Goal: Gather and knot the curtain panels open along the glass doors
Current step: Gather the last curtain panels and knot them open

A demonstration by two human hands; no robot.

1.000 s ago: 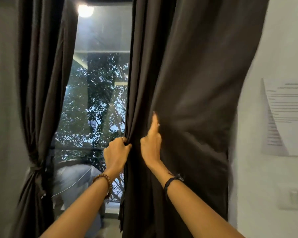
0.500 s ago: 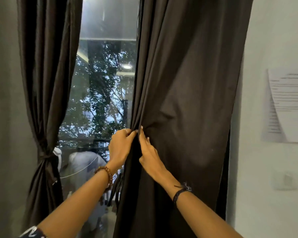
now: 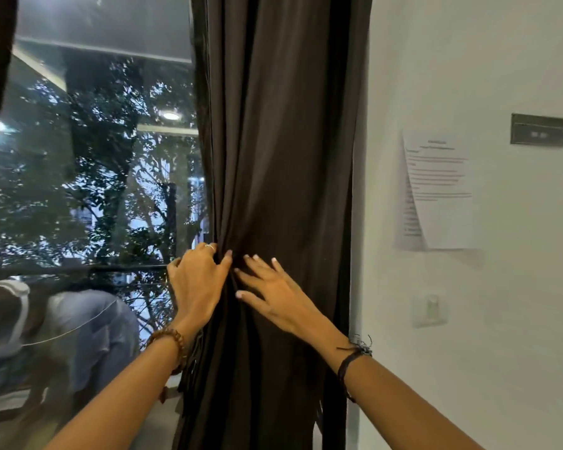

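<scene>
Two hands on pleated dark curtain [image 3: 283, 157]; left hand [image 3: 197, 280] grips; right hand [image 3: 278, 295] flat

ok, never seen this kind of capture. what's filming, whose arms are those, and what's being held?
There is no machine here. One wide-angle camera worn on a person's head looks forward and down, so the two bare arms are the wearer's own.

The left hand, with a beaded bracelet at its wrist, grips the gathered edge of the dark curtain panel. The right hand, with a dark cord band at its wrist, lies on the cloth beside it with fingers spread, pressing the folds.

Left of the curtain is the glass door, with trees outside and reflections. On the white wall to the right hangs a printed sheet. No knot is tied in this panel yet.
</scene>
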